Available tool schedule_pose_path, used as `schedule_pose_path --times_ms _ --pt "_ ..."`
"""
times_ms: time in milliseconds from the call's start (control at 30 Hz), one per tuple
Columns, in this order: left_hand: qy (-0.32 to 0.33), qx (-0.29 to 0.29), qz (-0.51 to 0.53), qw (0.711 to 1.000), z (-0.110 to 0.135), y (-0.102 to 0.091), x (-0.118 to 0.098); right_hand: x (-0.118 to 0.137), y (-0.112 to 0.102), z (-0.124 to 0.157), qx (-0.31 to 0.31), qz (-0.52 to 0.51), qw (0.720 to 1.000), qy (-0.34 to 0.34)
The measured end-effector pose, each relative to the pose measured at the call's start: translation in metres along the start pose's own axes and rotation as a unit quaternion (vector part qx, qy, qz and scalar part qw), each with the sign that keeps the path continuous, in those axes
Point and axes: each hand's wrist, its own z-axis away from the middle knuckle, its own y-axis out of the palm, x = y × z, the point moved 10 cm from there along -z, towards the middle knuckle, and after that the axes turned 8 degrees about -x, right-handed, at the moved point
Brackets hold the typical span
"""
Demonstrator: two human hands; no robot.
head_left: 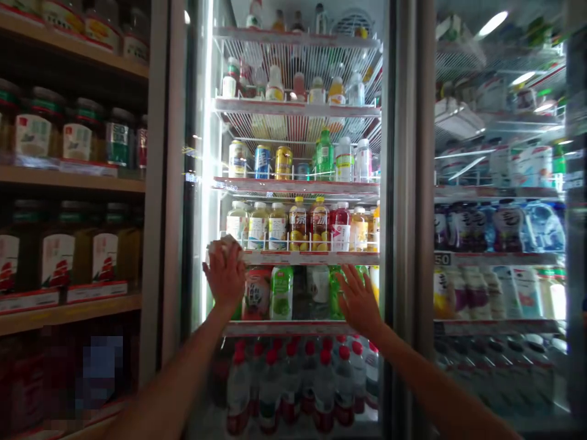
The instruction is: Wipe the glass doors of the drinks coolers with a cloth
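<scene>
My left hand [226,275] presses a crumpled pale cloth [232,239] at the left end of a price-strip shelf edge [293,258] in the lit cooler. Fingers lie over the cloth and hide part of it. On the right, my right hand [359,298] is empty, its fingers spread, close to the same shelf edge; whether it touches cannot be made out. Just above stand drink bottles, among them a dark tea bottle with a yellow cap [298,225]. Between the hands, on the shelf below, are a red pack [257,293] and a green bottle [281,293].
Red-capped bottles [271,385] fill the cooler bottom. Cans [262,161] and more bottles stand on upper shelves. A wooden rack with jars [82,131] is at left. A metal door frame [419,183] and another glass-fronted cooler with drinks [507,226] are at right.
</scene>
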Motion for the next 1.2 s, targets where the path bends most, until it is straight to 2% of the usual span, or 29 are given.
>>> schedule_pose_path --times_ms 33,67,100,133,200,233,267,300,333,367,433,467,500,533,567,600,700,733,767,800,867,933,967,1000,1033,1100,1167,1200 --pt "-0.029 -0.004 -0.008 1.0 -0.006 0.001 0.003 -0.003 0.0 0.001 0.001 -0.002 1.0 0.003" --pt "-0.021 0.004 -0.006 1.0 -0.009 0.005 -0.005 -0.006 0.0 0.002 0.001 -0.004 1.0 0.007" --pt "0.024 0.019 0.006 0.999 -0.008 0.009 -0.024 -0.008 0.0 0.003 0.0 -0.007 1.0 0.01" --pt "0.096 0.038 0.026 0.994 -0.003 0.014 -0.05 -0.009 0.0 0.004 -0.004 -0.01 1.0 0.012" --pt "0.259 0.065 0.073 0.961 0.021 0.017 -0.104 -0.011 0.001 0.005 -0.009 -0.013 1.0 0.014" --pt "0.324 0.07 0.094 0.939 0.033 0.015 -0.122 -0.011 0.001 0.005 -0.011 -0.012 1.0 0.014" --pt "0.366 0.072 0.108 0.921 0.043 0.013 -0.132 -0.011 0.001 0.005 -0.011 -0.011 1.0 0.012" --pt "0.38 0.072 0.113 0.915 0.046 0.011 -0.131 -0.011 0.001 0.005 -0.011 -0.009 1.0 0.009" --pt "0.363 0.066 0.109 0.923 0.042 0.01 -0.122 -0.011 0.001 0.006 -0.009 -0.007 1.0 0.006" --pt "0.318 0.057 0.096 0.941 0.031 0.01 -0.104 -0.01 0.001 0.006 -0.006 -0.005 1.0 0.002" --pt "0.163 0.019 0.048 0.985 0.003 0.007 -0.052 -0.009 0.002 0.006 -0.001 -0.003 1.0 -0.002" --pt "0.083 0.004 0.022 0.996 -0.007 0.005 -0.028 -0.009 0.002 0.007 -0.001 -0.003 1.0 -0.001" --pt "0.026 -0.004 0.003 1.0 -0.013 0.004 -0.012 -0.009 0.003 0.007 -0.002 -0.004 1.0 0.003" --pt "0.001 -0.002 -0.007 1.0 -0.015 0.005 -0.006 -0.008 0.003 0.007 -0.002 -0.006 1.0 0.01" --pt "0.011 0.01 -0.006 1.0 -0.014 0.007 -0.013 -0.008 0.004 0.007 -0.004 -0.008 1.0 0.018" --pt "0.053 0.028 0.006 0.998 -0.011 0.011 -0.028 -0.008 0.004 0.008 -0.006 -0.009 1.0 0.025" --pt "0.229 0.086 0.064 0.967 0.008 0.019 -0.085 -0.006 0.005 0.008 -0.011 -0.006 1.0 0.027" --pt "0.264 0.098 0.078 0.956 0.012 0.019 -0.093 -0.006 0.004 0.009 -0.013 -0.004 1.0 0.022" --pt "0.266 0.102 0.083 0.955 0.01 0.02 -0.091 -0.006 0.004 0.009 -0.013 -0.002 1.0 0.017" --pt "0.231 0.095 0.077 0.965 0.001 0.019 -0.078 -0.006 0.005 0.009 -0.011 0.0 1.0 0.013" --pt "0.077 0.05 0.041 0.995 -0.026 0.014 -0.031 -0.006 0.005 0.009 -0.006 0.002 1.0 0.011" --pt "-0.069 0.003 0.005 0.998 -0.042 0.006 0.012 -0.007 0.006 0.01 -0.004 0.003 1.0 0.014" --pt "-0.099 -0.008 -0.002 0.995 -0.045 0.004 0.019 -0.006 0.006 0.009 -0.004 0.004 1.0 0.016" --pt "-0.094 -0.006 0.0 0.996 -0.047 0.005 0.014 -0.006 0.006 0.009 -0.006 0.004 1.0 0.018" --pt "-0.058 0.006 0.008 0.998 -0.048 0.008 0.0 -0.006 0.005 0.009 -0.007 0.005 1.0 0.019" --pt "0.065 0.044 0.038 0.996 -0.04 0.015 -0.045 -0.005 0.005 0.009 -0.011 0.01 1.0 0.017" --pt "0.193 0.079 0.072 0.975 -0.025 0.021 -0.086 -0.005 0.005 0.009 -0.013 0.015 1.0 0.012" --pt "0.238 0.093 0.086 0.963 -0.019 0.022 -0.097 -0.005 0.005 0.009 -0.013 0.018 1.0 0.008"
